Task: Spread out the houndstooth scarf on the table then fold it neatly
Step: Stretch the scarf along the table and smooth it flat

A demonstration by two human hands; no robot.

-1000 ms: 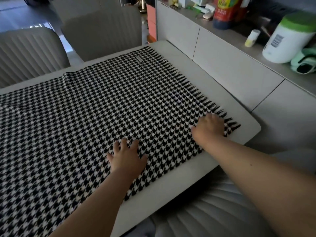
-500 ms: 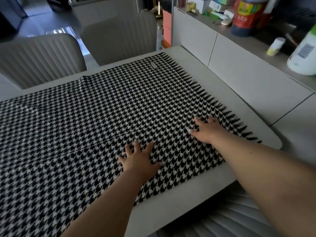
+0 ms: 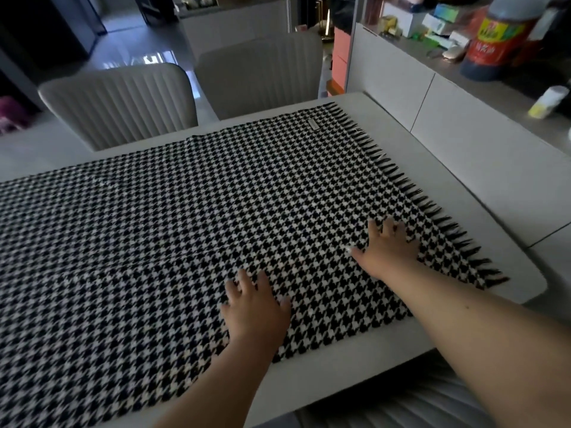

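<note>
Scarf (image 3: 216, 230) laid flat along the bench (image 3: 463, 193), fringe at its right end.
Left hand (image 3: 256, 313) and right hand (image 3: 389, 248) are pressed on it near the front edge, fingers spread and nothing gripped, apparently to smooth wrinkles before folding.

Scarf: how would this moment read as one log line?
houndstooth scarf flat on table | left hand pressing | right hand pressing | unfolded

bottle (image 3: 496, 41) label print, scarf tag (image 3: 314, 124), both illegible
</note>
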